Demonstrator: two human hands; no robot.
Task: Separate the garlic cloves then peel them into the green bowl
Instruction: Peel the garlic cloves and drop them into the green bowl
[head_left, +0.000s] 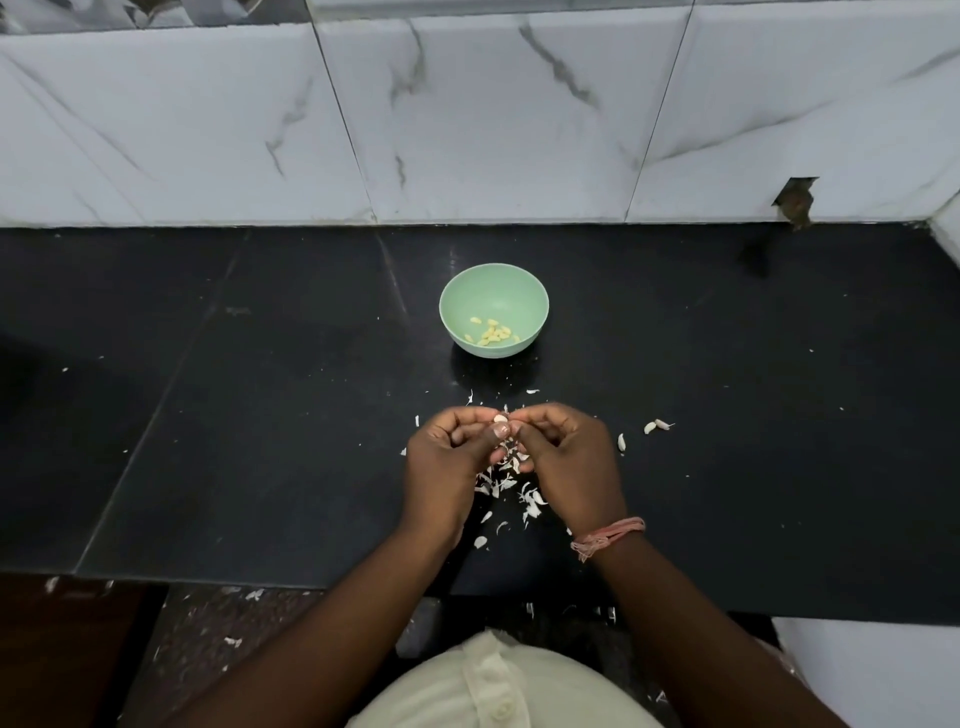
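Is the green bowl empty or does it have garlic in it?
Not empty: the green bowl holds a few peeled yellowish cloves at its bottom.

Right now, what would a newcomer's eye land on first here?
Both hands, left hand and right hand, pinch one small pale garlic clove above a scatter of white papery garlic skins on the black stone counter. Behind them sits the round pale-green bowl, holding peeled yellowish cloves.

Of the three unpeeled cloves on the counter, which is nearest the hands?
The lone clove, just right of the right hand. The other two lie together, farther right.
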